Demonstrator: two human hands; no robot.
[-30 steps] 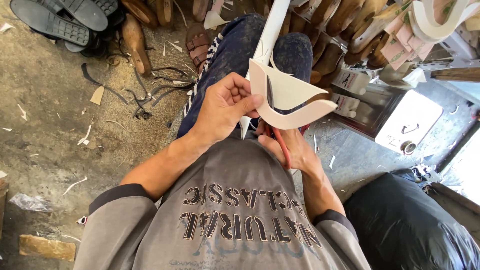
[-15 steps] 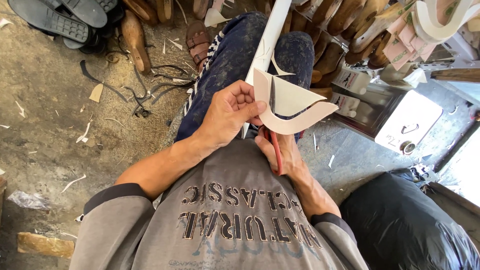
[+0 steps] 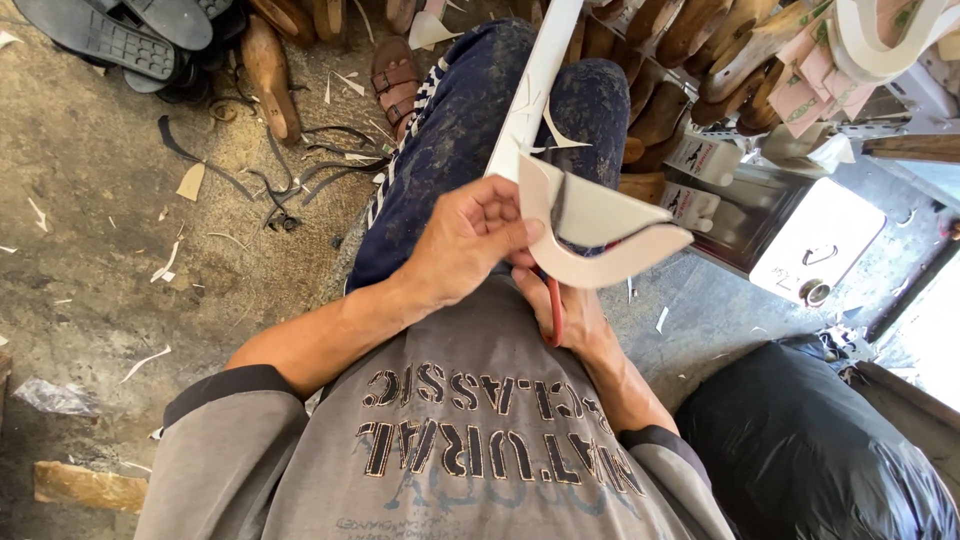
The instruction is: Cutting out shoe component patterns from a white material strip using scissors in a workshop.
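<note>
The left hand [image 3: 470,245] pinches the near left edge of a pale, curved, crescent-shaped cut piece of sheet material [image 3: 600,235], thumb and fingertips pressed together on it, holding it up above the lap just right of centre. The right hand [image 3: 570,315] sits just beneath that piece, curled around the red handles of a pair of scissors [image 3: 553,310]; the pale piece hides most of its fingers and the blades, so whether the blades are parted cannot be told. Across the dark blue, dust-speckled trousers [image 3: 450,130] a long white board [image 3: 535,85] runs away toward the far side, with a few small pale offcuts lying on it. On the far left of the dusty concrete floor [image 3: 90,230] lie dark rubber shoe soles [image 3: 110,35], a brown wooden shoe last [image 3: 268,75], thin black trimmings and scattered pale scraps. A brown strapped sandal [image 3: 392,80] rests just left of the knee. On the far right stand rows of brown wooden lasts [image 3: 690,40] and a square shiny metal tin [image 3: 790,240] with a pale lid. A black plastic bag [image 3: 810,450] bulges at the near right, beside the grey printed shirt [image 3: 470,440].
</note>
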